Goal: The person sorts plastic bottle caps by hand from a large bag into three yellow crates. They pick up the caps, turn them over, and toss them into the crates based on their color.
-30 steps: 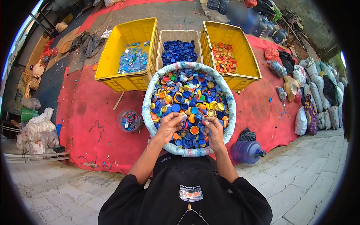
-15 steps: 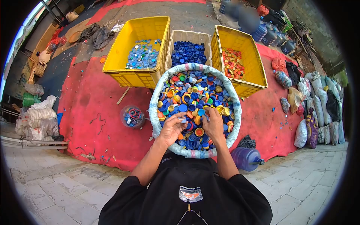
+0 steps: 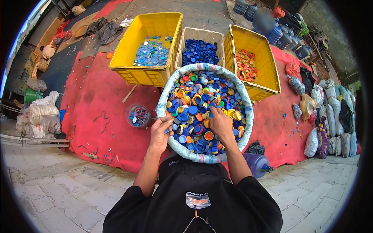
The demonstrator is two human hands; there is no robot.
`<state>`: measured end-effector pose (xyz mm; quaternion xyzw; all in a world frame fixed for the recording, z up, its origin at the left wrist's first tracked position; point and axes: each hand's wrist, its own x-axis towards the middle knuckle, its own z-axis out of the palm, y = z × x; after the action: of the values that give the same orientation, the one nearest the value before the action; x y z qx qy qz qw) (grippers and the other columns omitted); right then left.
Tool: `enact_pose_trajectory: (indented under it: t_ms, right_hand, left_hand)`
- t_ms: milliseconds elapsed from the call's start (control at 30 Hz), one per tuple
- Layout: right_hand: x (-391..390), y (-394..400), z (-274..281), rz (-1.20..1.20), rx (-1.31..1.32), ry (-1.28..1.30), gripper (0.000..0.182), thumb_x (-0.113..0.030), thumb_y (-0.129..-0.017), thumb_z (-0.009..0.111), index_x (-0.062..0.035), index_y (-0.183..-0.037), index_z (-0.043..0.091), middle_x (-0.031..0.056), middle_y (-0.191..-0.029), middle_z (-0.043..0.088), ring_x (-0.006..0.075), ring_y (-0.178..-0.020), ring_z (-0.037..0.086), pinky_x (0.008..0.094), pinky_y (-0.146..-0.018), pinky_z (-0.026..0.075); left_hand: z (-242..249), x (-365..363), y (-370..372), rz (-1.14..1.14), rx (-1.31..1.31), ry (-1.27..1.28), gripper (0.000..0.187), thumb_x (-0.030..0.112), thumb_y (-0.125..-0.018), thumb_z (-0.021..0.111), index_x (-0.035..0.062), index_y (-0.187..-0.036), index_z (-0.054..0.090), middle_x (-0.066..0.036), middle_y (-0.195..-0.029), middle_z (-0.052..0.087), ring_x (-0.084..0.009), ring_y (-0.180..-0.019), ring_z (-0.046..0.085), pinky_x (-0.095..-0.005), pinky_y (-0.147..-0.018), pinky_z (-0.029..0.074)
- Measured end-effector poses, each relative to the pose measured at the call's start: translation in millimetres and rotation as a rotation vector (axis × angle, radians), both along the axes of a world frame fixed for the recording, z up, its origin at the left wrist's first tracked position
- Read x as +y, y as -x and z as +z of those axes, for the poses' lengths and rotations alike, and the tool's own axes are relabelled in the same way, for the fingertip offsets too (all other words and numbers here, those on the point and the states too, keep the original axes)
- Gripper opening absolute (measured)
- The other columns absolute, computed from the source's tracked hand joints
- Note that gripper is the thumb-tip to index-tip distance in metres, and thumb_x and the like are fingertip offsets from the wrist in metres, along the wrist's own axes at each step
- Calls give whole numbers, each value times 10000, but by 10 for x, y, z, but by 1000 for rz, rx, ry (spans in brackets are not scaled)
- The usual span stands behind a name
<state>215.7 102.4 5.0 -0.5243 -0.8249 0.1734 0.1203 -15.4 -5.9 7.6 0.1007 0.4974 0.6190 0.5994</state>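
A round basket with a pale blue wrapped rim [image 3: 248,116] stands before me, filled with loose plastic bottle caps [image 3: 193,110] in blue, yellow, orange and other colours. Over its left rim is my left hand [image 3: 160,134], fingers pinched on a light blue bottle cap [image 3: 167,131]. My right hand [image 3: 222,124] reaches down into the pile with its fingers drawn together; blue caps lie against the fingertips, and what they grip is hidden. Behind the basket, a yellow crate [image 3: 145,73] holds pale blue and clear caps, a whitish crate [image 3: 221,39] dark blue ones, and another yellow crate [image 3: 268,58] red and orange ones.
Left of the basket stands a clear tub [image 3: 138,115] with small items on a red ground sheet [image 3: 101,136]. A large blue water bottle [image 3: 257,165] lies at the right. Filled sacks [image 3: 330,105] line the right side; more sacks [image 3: 40,118] are piled left.
My left hand has moved left from the middle of the pile to the basket's rim, with a cap in its fingers. My right hand stays over the pile, slightly shifted. The view has tilted a little.
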Motion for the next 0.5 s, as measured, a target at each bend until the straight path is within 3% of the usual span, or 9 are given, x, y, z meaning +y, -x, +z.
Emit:
enact_pose_trajectory:
  t_ms: [67, 167, 200, 300, 333, 433, 500]
  right_hand:
    - [2, 6, -20, 1, 27, -30, 368, -72, -798, 607, -62, -1165, 579, 155, -1019, 647, 376, -798, 657, 455, -686, 537]
    - [23, -57, -151, 8, 154, -117, 325, -61, -805, 595, -65, -1130, 579, 149, -940, 641, 360, -735, 660, 435, -632, 538]
    - [24, -66, -180, 1, 216, -134, 324, -64, -812, 601, -68, -1135, 579, 147, -939, 641, 341, -723, 664, 416, -624, 536]
    - [-26, -82, -129, -139, 453, -53, 321, -73, -833, 619, -57, -1150, 575, 113, -893, 632, 258, -649, 635, 361, -575, 506]
    - [-57, -90, -90, -207, 539, -2, 321, -75, -840, 625, -50, -1155, 573, 97, -871, 628, 227, -618, 619, 342, -555, 492]
    - [-113, -210, -119, -491, 1299, 554, 331, -65, -838, 641, -15, -1154, 558, 41, -810, 576, 147, -548, 511, 284, -495, 416]
    - [-164, -287, -136, -554, 1624, 781, 332, -81, -833, 595, -9, -1154, 550, 38, -822, 558, 144, -595, 502, 289, -542, 415]
  left_hand:
    - [-32, -43, 37, -95, 295, 50, 227, 139, -813, 751, 46, -974, 620, -10, -797, 615, -97, -598, 554, -291, -547, 448]
    - [-48, -111, -34, -312, 987, 18, 294, 177, -791, 765, 26, -1000, 623, -54, -841, 672, -126, -639, 612, -306, -577, 474]
    - [94, -105, -86, -426, 1077, 126, 331, 199, -771, 772, 27, -1009, 619, -104, -900, 702, -211, -725, 675, -354, -624, 506]
    - [105, -180, -229, -467, 1399, 86, 333, 208, -756, 790, 12, -966, 621, -139, -880, 709, -304, -800, 696, -403, -707, 524]
    - [152, -188, -284, -481, 1397, 134, 369, 232, -745, 792, 26, -992, 613, -155, -908, 709, -374, -854, 680, -461, -725, 522]
    - [151, -233, -378, -538, 1495, 162, 343, 203, -766, 760, 21, -1004, 591, -174, -902, 686, -366, -812, 676, -470, -689, 521]
    - [111, -244, -410, -549, 1499, 158, 354, 196, -763, 764, 13, -1007, 583, -182, -880, 686, -378, -798, 674, -486, -685, 518]
